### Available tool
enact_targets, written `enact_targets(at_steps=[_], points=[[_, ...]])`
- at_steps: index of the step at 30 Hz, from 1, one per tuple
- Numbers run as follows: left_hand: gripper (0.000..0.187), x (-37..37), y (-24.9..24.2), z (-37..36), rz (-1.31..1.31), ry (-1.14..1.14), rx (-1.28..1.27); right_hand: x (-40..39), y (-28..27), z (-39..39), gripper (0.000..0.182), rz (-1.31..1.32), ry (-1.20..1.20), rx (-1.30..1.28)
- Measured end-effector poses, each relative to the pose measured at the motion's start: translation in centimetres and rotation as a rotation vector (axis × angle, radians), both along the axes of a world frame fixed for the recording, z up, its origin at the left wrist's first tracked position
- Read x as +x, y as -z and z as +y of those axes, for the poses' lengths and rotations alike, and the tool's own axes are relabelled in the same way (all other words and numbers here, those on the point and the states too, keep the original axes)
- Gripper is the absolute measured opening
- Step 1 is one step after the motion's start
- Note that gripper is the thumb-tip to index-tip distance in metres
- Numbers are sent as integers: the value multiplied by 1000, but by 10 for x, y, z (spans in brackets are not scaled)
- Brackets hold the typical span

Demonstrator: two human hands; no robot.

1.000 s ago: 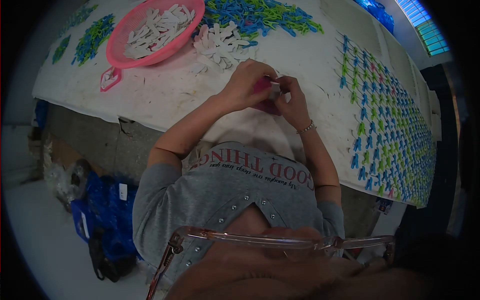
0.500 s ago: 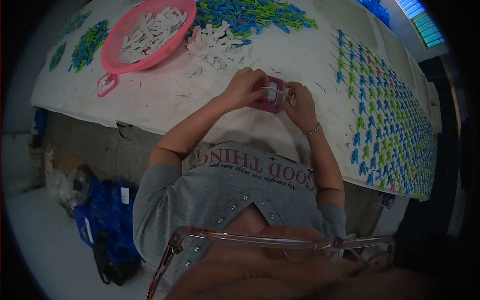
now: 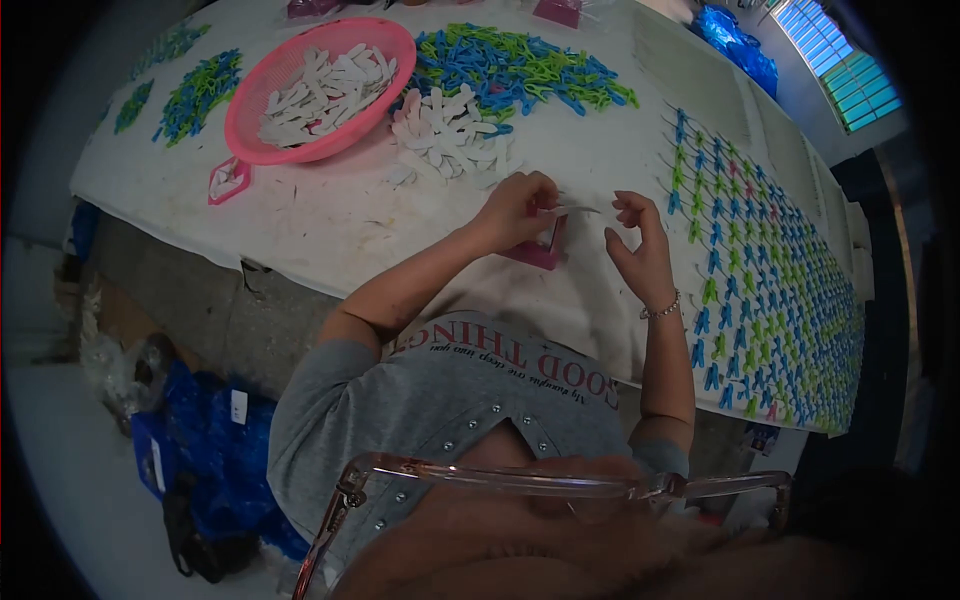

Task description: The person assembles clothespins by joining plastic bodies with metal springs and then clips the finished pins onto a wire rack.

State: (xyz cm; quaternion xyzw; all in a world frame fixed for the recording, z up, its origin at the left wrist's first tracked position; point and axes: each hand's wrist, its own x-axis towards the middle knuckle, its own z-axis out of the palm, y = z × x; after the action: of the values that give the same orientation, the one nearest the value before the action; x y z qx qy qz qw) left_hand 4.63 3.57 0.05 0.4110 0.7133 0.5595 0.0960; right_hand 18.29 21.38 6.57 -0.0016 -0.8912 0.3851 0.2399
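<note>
My left hand (image 3: 512, 212) is closed, its fingers pinched on a thin white strip (image 3: 578, 209) that sticks out to the right and curves slightly. Beneath that hand a small dark pink box (image 3: 535, 256) sits on the table, partly covered by my fingers. My right hand (image 3: 643, 250) hovers to the right of the box with fingers apart and nothing in them. A gap lies between it and the strip's free end. Just beyond my left hand is a loose pile of white strips (image 3: 455, 140).
A pink basket (image 3: 240, 125) of white strips stands at left on the white-covered table (image 3: 330, 220). Blue and green clothespins (image 3: 520, 70) are heaped at the back. Rows of clipped clothespins (image 3: 760, 280) cover the right side. Blue bags (image 3: 200, 430) lie on the floor.
My right hand has come away from the strip and the box, moving right and opening. My left hand still pinches the strip. The head view has shifted slightly.
</note>
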Motion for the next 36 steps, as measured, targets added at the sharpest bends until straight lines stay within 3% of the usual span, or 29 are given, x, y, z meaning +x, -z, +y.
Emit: enact_targets(at_steps=[4, 6, 8, 10, 15, 20, 23, 26, 30, 32, 34, 36], points=[[26, -20, 20, -11, -159, -54, 230, -58, 40, 39, 37, -100, 31, 11], [29, -22, 22, -16, -250, -78, 255, -98, 65, 56, 36, -222, 49, 203], [30, -25, 24, -19, -261, -84, 272, -141, 85, 71, 36, -181, 51, 340], [31, -27, 27, -21, -267, -82, 291, -179, 85, 78, 37, -135, 62, 479], [29, -32, 20, -25, -201, -116, 315, -245, 72, 71, 35, -350, 268, 651], [29, -28, 20, -24, -288, -20, 335, -258, 86, 78, 35, -444, 336, 584], [30, -29, 22, -24, -389, 31, 335, -248, 92, 86, 26, -508, 303, 542], [30, -30, 19, -26, -524, 62, 347, -211, 75, 81, 19, -574, 125, 526], [30, -31, 18, -26, -719, 109, 420, -138, 48, 59, 26, -269, 68, 127], [31, -32, 18, -24, -742, 117, 421, -91, 17, 33, 24, -298, 127, -285], [31, -29, 16, -23, -763, 119, 426, -59, 15, 24, 20, -151, 58, -548], [33, -23, 9, -21, -783, 241, 428, -29, 11, 7, 25, -14, 60, -670]])
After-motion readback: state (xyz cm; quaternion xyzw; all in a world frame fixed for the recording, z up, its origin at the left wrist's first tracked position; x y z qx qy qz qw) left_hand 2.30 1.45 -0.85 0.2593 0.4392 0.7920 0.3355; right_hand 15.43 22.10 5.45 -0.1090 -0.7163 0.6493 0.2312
